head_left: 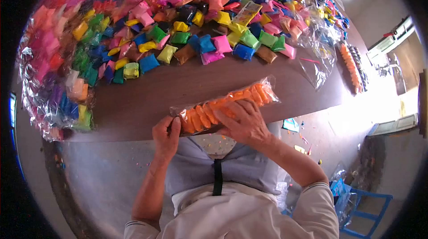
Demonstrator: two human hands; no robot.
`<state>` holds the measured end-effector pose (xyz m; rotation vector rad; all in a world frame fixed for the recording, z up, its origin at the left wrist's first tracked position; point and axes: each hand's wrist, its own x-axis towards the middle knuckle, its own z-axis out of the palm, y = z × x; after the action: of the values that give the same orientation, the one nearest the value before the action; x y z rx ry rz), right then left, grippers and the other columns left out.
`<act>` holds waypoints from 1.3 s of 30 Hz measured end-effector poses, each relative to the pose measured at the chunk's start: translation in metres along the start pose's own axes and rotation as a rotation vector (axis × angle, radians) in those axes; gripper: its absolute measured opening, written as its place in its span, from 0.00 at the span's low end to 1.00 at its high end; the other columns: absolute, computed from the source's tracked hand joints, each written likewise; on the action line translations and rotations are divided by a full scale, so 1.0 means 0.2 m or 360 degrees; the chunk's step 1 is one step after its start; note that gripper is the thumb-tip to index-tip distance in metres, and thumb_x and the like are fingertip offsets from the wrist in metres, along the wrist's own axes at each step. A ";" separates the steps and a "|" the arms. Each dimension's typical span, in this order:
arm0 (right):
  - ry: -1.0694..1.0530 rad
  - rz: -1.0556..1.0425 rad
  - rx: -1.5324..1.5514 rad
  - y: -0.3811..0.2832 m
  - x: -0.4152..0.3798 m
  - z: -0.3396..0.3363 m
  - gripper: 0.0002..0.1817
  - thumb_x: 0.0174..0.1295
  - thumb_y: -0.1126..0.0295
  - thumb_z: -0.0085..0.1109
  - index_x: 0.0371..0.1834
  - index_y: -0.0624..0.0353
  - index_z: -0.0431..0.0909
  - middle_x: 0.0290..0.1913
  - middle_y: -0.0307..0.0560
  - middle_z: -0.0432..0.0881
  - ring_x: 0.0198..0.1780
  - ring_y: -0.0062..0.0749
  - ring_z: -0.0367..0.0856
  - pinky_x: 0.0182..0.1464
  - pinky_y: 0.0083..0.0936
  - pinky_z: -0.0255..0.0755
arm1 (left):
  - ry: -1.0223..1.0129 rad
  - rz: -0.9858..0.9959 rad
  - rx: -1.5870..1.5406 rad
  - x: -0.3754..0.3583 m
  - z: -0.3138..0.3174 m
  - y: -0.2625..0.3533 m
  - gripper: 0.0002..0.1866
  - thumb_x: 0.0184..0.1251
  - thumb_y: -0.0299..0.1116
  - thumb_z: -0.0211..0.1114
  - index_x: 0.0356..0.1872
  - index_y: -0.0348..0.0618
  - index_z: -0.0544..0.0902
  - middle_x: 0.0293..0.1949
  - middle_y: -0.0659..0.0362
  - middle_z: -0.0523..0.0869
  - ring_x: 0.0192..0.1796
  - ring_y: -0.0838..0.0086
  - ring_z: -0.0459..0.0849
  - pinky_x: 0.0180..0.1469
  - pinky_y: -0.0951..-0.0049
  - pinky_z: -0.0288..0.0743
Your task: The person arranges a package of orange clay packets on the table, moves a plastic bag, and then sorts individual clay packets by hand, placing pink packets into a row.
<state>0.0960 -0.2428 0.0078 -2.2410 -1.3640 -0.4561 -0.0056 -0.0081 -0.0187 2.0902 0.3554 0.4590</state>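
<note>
A long clear plastic bag of orange pieces (200,116) is pinched at its left end by the left hand (166,134) and partly covered by the right hand (246,122); far and left, the brown table (138,101) is heaped with small multicoloured packets (206,43).

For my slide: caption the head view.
Left hand holds one end of a clear bag of orange pieces, right hand across it, multicoloured packets heaped beyond.

My bag (203,116) mid-frame is clear over solid orange. The table (147,85) is dark brown. Across the top, packets (206,43) mix pink, blue, green, yellow, brown and purple. At far right, one roll (351,67) is peach-orange, its neighbour (360,67) black. My shirt (245,216) is off-white with line-edged cuffs (317,185), my trousers (261,163) grey, my strap (217,179) black.
</note>
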 end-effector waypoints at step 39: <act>-0.0698 0.0360 0.0598 0.69 0.35 0.01 0.17 0.66 0.57 0.52 0.47 0.56 0.83 0.37 0.53 0.84 0.40 0.46 0.83 0.45 0.38 0.74 | 0.0048 -0.0361 -0.0435 0.04 -0.04 -0.02 0.18 0.72 0.40 0.57 0.24 0.38 0.76 0.19 0.64 0.75 0.22 0.83 0.70 0.25 0.80 0.64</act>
<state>0.2501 -0.2439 0.0103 -2.2059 -1.2417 0.3639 -0.0027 0.0035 -0.0171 1.7557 0.5119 0.3807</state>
